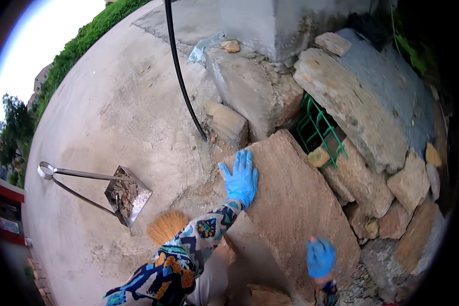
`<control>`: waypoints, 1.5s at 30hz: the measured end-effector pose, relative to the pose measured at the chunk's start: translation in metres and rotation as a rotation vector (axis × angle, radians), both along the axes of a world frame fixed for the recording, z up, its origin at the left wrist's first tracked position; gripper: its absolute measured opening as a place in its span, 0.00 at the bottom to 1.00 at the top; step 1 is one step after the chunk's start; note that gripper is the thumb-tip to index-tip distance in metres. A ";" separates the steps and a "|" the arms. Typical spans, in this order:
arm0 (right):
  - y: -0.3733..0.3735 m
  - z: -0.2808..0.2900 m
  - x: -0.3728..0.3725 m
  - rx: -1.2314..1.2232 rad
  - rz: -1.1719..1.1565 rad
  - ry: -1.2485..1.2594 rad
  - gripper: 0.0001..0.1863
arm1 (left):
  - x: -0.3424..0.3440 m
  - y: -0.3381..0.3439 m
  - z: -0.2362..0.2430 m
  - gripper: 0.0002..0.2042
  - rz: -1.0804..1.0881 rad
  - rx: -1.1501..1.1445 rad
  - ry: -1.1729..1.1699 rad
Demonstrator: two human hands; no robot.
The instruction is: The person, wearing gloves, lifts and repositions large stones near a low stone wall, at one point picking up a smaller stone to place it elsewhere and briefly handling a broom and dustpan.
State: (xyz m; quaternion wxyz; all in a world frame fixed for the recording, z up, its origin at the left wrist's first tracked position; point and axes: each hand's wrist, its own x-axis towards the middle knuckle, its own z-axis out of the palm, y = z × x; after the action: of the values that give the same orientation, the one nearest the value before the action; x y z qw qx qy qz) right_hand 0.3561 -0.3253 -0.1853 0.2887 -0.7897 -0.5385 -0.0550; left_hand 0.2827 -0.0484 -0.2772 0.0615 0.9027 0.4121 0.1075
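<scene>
My left hand (240, 179), in a blue glove, lies with its fingers stretched out on the upper left edge of a large flat stone slab (296, 204). Over the lower right part of the same slab is my right hand (320, 257), also in a blue glove. Its fingers are curled closed, and a small brownish bit shows at their tip, too small to name. Partly behind my left sleeve, the straw bristles of a broom (167, 228) show on the concrete. A metal dustpan (129, 196) with a long looped handle stands farther left, holding dirt and rubble.
A black hose or cable (179, 71) comes down to the ground beside a broken block (227, 122). Rough stones (349, 102) are piled on the right around a gap with green wire mesh (319, 125). A concrete pillar (247, 25) rises at the back.
</scene>
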 end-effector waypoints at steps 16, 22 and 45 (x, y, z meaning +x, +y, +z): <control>0.558 0.076 0.130 -0.197 -0.146 -0.258 0.31 | -0.007 0.026 0.027 0.24 -0.019 -0.264 0.071; 0.586 0.054 0.139 -0.239 -0.157 -0.219 0.23 | -0.010 0.030 0.033 0.23 -0.022 -0.299 0.065; 0.316 0.033 0.116 0.708 0.136 1.681 0.16 | -0.006 0.024 0.007 0.24 -0.050 -0.052 0.133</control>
State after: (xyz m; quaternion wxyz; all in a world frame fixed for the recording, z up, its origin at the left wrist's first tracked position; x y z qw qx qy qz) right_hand 0.4719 -0.0095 -0.1524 0.8136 -0.4016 -0.1479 0.3935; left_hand 0.2764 -0.0244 -0.2705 0.0601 0.9160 0.3952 0.0351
